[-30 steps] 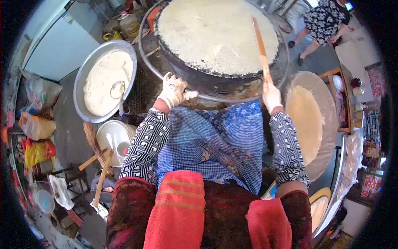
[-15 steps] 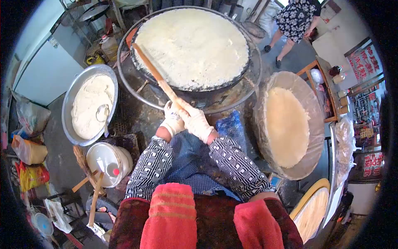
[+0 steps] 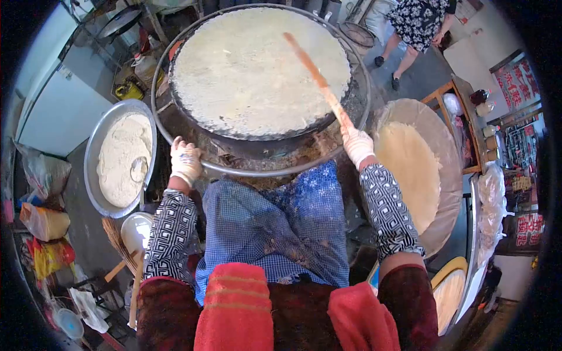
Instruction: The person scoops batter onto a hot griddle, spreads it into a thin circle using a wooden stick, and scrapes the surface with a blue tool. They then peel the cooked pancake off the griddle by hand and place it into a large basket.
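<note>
My gloved right hand is closed around the handle end of a long wooden spatula. The spatula reaches forward and left over a large round griddle, its far end above the pale layer of batter that covers the top. A metal ring runs around the griddle. At its front left, my gloved left hand has its fingers curled over the ring, away from the spatula.
On the left stand a metal basin of dough with a ladle, and a white bucket. A wide, plastic-lined basket holding thin flatbreads is at right. Another person stands at the back right.
My left hand has let go of the spatula and moved left onto the ring. My right hand has swung the spatula to the right side of the griddle.
</note>
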Tool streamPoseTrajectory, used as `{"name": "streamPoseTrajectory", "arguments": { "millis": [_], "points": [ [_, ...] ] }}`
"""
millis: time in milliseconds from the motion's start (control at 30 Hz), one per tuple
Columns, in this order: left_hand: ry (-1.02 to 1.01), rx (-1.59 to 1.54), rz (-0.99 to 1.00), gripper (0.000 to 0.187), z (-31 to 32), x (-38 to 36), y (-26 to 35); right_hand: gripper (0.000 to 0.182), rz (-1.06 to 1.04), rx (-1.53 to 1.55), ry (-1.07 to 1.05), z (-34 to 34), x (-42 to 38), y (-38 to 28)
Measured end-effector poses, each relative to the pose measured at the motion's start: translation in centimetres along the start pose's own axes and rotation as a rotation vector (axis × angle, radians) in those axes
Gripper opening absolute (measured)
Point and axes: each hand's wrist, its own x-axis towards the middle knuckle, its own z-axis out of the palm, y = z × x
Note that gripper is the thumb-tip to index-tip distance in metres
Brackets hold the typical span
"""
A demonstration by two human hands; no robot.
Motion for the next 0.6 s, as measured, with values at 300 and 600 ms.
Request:
{"name": "streamPoseTrajectory", "arguments": {
  "millis": [300,600],
  "points": [
    [-0.094,0.318,0.141,0.013,2.8,4.5,-8.9,0.04,0.185,0.61,0.151,5.2,5.8,2.1],
    [0.039,0.209,0.126,0.014,3.1,3.3,-7.0,0.041,-0.144,0.771,0.102,4.3,-14.0,-13.2]
  ]
}}
